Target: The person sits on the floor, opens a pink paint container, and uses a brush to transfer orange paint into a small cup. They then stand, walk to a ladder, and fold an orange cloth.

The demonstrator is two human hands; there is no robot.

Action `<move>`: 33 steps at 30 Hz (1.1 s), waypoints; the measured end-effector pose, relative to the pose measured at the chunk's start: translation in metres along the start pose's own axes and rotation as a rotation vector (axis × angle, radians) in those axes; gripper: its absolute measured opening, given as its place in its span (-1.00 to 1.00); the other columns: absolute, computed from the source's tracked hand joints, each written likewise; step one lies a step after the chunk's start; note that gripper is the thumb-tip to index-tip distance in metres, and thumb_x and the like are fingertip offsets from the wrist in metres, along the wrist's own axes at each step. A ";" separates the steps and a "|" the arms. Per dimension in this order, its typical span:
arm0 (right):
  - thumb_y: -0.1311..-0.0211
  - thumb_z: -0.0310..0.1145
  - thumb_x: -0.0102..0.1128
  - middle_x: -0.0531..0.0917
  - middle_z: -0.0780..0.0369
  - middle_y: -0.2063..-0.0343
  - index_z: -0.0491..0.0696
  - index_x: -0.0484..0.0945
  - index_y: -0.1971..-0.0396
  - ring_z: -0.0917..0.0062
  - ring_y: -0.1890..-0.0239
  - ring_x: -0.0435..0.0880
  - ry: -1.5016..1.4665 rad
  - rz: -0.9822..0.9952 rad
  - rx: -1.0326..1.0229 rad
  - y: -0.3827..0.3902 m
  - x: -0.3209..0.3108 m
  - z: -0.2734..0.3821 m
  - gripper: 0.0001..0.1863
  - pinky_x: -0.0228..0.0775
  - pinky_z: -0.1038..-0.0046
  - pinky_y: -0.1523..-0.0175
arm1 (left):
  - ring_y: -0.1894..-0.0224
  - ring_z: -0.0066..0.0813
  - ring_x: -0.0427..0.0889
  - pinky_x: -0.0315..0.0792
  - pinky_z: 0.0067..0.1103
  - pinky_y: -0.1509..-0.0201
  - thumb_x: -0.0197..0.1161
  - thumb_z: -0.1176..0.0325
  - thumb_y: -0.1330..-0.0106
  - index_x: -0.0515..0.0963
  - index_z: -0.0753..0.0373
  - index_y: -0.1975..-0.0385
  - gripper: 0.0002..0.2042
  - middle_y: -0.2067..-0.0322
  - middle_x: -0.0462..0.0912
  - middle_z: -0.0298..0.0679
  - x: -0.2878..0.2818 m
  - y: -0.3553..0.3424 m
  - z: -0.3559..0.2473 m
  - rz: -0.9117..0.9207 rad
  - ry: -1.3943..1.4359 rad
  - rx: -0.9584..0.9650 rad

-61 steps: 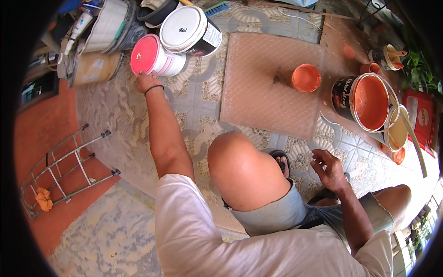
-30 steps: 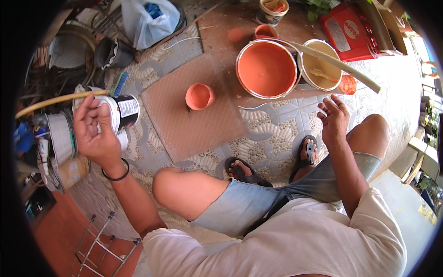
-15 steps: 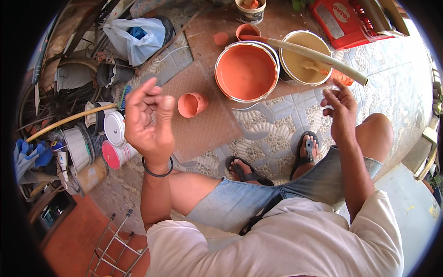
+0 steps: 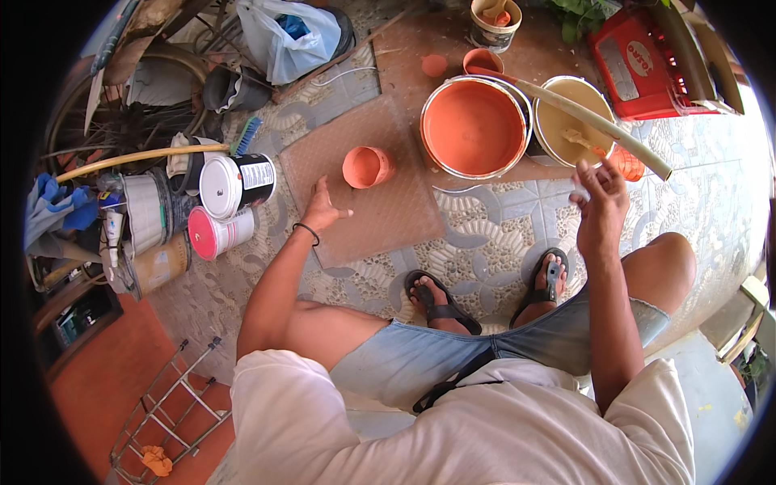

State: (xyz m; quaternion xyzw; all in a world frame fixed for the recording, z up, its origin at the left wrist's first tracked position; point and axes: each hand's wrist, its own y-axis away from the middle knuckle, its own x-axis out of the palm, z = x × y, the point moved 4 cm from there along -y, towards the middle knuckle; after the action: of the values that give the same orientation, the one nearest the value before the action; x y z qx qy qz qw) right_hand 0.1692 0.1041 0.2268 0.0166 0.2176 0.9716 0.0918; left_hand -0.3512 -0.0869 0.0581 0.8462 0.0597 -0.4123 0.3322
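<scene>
My left hand (image 4: 325, 210) is low over a brown board (image 4: 323, 149), empty, its thumb and fingers apart. Just beyond it, to the right, a small orange-coated cup (image 4: 368, 167) lies or tilts with its mouth toward me; hand and cup look apart. My right hand (image 4: 602, 206) is raised over my right knee, fingers loosely bent and apart, with nothing in it. It is nearest a wooden stick (image 4: 622, 136) that lies across a bucket of tan paint (image 4: 570, 113). Left of that stands a bucket of orange paint (image 4: 473, 125).
At the back are a smaller tub (image 4: 495, 28) and a red crate (image 4: 638, 69). To my left stand paint cans (image 4: 220, 187), a blue brush (image 4: 246, 136) and a bicycle wheel (image 4: 121, 105). A white plastic bag (image 4: 287, 48) is at the back left. A metal rack (image 4: 166, 404) lies lower left.
My left hand has come down and reached out toward the small cup. My right hand stays raised, its fingers a little more bent. The whole view has shifted slightly.
</scene>
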 end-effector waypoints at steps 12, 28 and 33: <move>-0.27 -0.37 0.53 0.77 0.12 0.20 -0.28 0.59 -0.12 0.56 0.19 0.79 0.033 0.067 -0.406 -0.084 0.072 0.010 -0.51 0.64 0.59 0.33 | -0.48 -0.12 0.32 0.26 -0.26 -0.57 0.79 0.44 0.24 0.02 0.26 -0.50 0.25 -0.41 0.29 -0.01 0.078 -0.018 -0.007 -0.286 0.578 0.209; -0.36 -0.44 0.41 0.78 0.12 0.35 -0.32 0.66 -0.01 0.55 0.41 0.79 -0.039 0.026 -0.583 -0.071 0.048 0.074 -0.67 0.71 0.55 0.25 | -0.16 -0.33 0.61 0.59 -0.42 -0.24 0.68 0.63 0.10 0.34 0.32 -0.29 -0.13 -0.18 0.55 -0.16 0.106 -0.009 -0.074 -0.522 1.024 0.071; -0.36 -0.49 0.36 0.76 0.07 0.37 -0.34 0.66 0.02 0.45 0.46 0.78 -0.180 -0.054 -0.664 -0.063 0.013 0.104 -0.72 0.68 0.48 0.32 | -0.11 -0.27 0.66 0.55 -0.38 -0.26 0.68 0.60 0.06 0.41 0.40 -0.23 -0.22 -0.14 0.60 -0.10 0.112 -0.010 -0.073 -0.549 1.055 0.076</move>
State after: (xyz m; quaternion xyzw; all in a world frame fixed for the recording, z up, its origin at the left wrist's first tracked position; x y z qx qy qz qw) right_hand 0.1746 0.2057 0.2937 0.0658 -0.1188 0.9813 0.1366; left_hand -0.2336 -0.0540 0.0028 0.9018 0.4184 -0.0087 0.1083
